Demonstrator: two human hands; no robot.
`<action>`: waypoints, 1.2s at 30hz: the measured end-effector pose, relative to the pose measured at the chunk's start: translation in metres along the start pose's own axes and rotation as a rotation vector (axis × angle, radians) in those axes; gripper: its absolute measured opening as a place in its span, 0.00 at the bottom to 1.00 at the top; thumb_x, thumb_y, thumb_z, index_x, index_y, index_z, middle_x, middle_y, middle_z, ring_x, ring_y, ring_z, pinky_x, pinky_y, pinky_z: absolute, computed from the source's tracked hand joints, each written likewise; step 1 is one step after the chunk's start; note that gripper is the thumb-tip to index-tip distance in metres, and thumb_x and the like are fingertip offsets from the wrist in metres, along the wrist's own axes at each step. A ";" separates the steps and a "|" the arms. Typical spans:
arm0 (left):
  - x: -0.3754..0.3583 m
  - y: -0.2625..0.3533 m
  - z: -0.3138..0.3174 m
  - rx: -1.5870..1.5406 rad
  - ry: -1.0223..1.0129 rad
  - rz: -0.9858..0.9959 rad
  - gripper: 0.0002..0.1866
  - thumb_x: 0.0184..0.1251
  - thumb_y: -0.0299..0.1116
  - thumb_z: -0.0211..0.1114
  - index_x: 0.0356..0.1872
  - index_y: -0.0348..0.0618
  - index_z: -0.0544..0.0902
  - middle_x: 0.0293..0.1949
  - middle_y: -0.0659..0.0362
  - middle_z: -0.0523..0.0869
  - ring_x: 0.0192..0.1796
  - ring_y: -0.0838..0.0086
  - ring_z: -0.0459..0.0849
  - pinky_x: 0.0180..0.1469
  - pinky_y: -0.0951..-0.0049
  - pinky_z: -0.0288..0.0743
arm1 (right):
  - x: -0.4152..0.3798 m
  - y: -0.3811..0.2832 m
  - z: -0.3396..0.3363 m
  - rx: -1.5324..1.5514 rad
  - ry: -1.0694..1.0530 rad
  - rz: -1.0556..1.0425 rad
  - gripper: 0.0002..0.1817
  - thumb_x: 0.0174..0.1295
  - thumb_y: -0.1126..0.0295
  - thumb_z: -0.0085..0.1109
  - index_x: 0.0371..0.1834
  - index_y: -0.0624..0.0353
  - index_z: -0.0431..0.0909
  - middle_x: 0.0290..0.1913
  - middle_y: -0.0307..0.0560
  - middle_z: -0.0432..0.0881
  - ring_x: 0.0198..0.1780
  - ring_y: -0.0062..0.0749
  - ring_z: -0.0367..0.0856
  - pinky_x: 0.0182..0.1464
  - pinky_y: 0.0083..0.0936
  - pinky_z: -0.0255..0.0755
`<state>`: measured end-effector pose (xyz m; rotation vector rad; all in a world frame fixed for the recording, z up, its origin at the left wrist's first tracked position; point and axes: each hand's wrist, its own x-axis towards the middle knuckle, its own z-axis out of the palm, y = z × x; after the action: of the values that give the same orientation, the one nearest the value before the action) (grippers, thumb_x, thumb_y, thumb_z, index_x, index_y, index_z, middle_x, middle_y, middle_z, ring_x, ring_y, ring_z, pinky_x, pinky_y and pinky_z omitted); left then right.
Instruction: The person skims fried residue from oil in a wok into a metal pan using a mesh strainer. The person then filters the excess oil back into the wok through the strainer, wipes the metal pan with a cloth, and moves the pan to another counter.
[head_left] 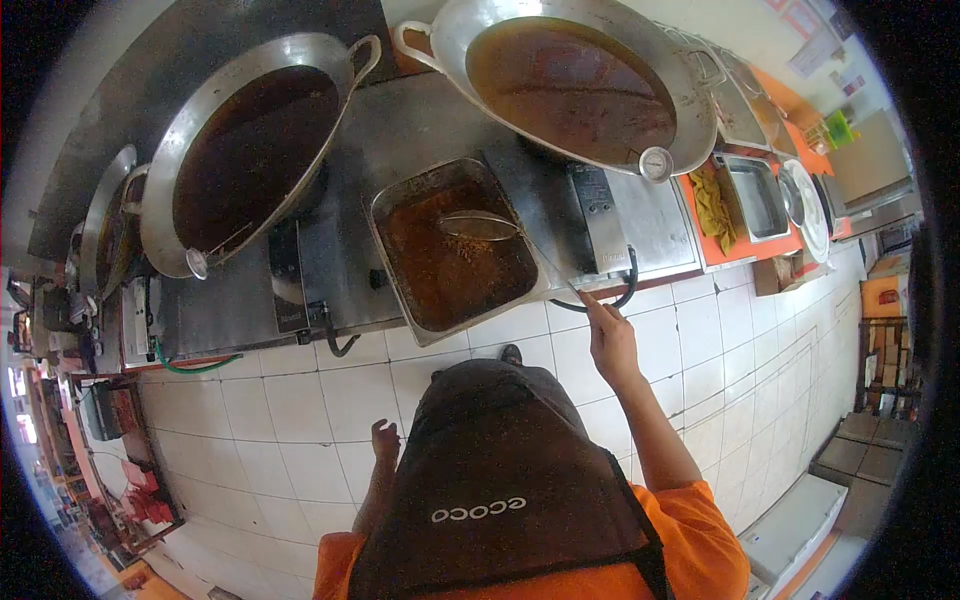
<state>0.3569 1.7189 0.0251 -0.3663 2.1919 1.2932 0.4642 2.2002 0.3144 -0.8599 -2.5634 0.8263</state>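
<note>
My right hand (610,338) is closed around the end of the long thin handle of a skimmer (482,226). The skimmer's round mesh head is over the rectangular metal pan (388,262), above dark brown liquid with crumbly bits just below the head. My left hand (385,438) hangs low beside the apron, away from the counter, its fingers loosely curled and slightly apart with nothing in them. Behind the pan stand two big woks of brown oil, one wok (160,205) to the left and another wok (697,120) to the right.
A dial thermometer (655,164) is at the right wok's rim, and a second thermometer (197,263) is at the left one's. Gas burner units (604,222) with hoses line the counter's front edge. An orange surface at right bears a yellow-green cloth (711,208) and a metal tray (752,235).
</note>
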 end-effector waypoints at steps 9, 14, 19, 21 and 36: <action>0.001 0.014 0.000 -0.184 -0.048 -0.169 0.20 0.60 0.29 0.62 0.52 0.45 0.68 0.23 0.61 0.74 0.19 0.79 0.72 0.17 0.77 0.68 | 0.005 -0.014 -0.034 1.006 -0.417 0.739 0.16 0.66 0.73 0.48 0.56 0.64 0.71 0.21 0.32 0.63 0.17 0.14 0.57 0.17 0.15 0.51; 0.013 -0.013 -0.001 -0.382 -0.090 -0.088 0.21 0.59 0.27 0.64 0.52 0.46 0.67 0.25 0.62 0.74 0.20 0.79 0.72 0.16 0.78 0.66 | 0.016 -0.033 -0.080 1.293 -0.626 0.850 0.15 0.65 0.72 0.49 0.54 0.64 0.71 0.20 0.29 0.59 0.16 0.12 0.52 0.16 0.12 0.45; 0.034 -0.036 -0.009 -0.423 -0.193 -0.207 0.20 0.60 0.29 0.63 0.52 0.46 0.68 0.27 0.58 0.77 0.21 0.76 0.74 0.20 0.75 0.70 | 0.055 -0.071 -0.162 1.045 -0.357 0.584 0.18 0.65 0.67 0.50 0.56 0.63 0.71 0.21 0.30 0.62 0.15 0.13 0.55 0.14 0.14 0.49; 0.049 -0.059 -0.013 -0.278 -0.208 -0.227 0.19 0.61 0.32 0.63 0.52 0.46 0.69 0.30 0.54 0.80 0.24 0.71 0.77 0.26 0.71 0.73 | 0.089 -0.084 -0.193 0.734 -0.041 0.463 0.21 0.65 0.66 0.51 0.59 0.63 0.71 0.23 0.30 0.66 0.17 0.12 0.59 0.17 0.13 0.53; -0.015 -0.133 -0.025 0.242 -0.213 -0.026 0.17 0.69 0.39 0.56 0.54 0.42 0.72 0.38 0.50 0.81 0.37 0.65 0.80 0.44 0.67 0.73 | 0.362 0.068 -0.185 -0.974 0.241 -0.093 0.19 0.61 0.72 0.48 0.56 0.60 0.71 0.42 0.60 0.82 0.49 0.51 0.81 0.50 0.43 0.75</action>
<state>0.4262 1.6307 -0.0515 -0.1540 2.1222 0.9890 0.2992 2.5504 0.4567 -0.9668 -2.6817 -0.6069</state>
